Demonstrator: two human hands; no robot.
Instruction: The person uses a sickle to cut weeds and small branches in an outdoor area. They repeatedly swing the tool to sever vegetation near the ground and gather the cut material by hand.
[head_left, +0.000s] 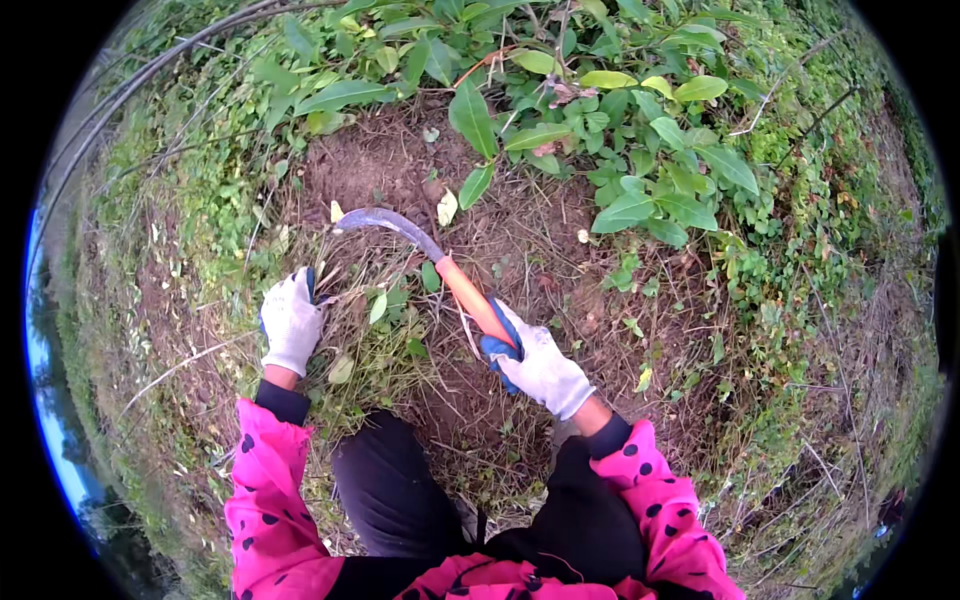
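Note:
A sickle (472, 298) with an orange handle and a curved, worn metal blade (394, 225) is gripped in my right hand (541, 367), which wears a white knit glove with a blue coated palm. The blade points up and left, its tip near a pale yellow leaf (336, 211). My left hand (291, 322), gloved the same way, is beside a heap of dry stems and cut grass (367, 307). Its fingers are turned away from view, so whether they close on stems is hidden. Bare brown soil (360, 165) shows beyond the blade.
A broad-leaved green shrub (637, 165) spreads across the far side. Long thin bare branches (142, 79) arch over the upper left. Low weeds and creepers (787, 315) cover the slope at right. My knees (397, 487) are close below the cut grass.

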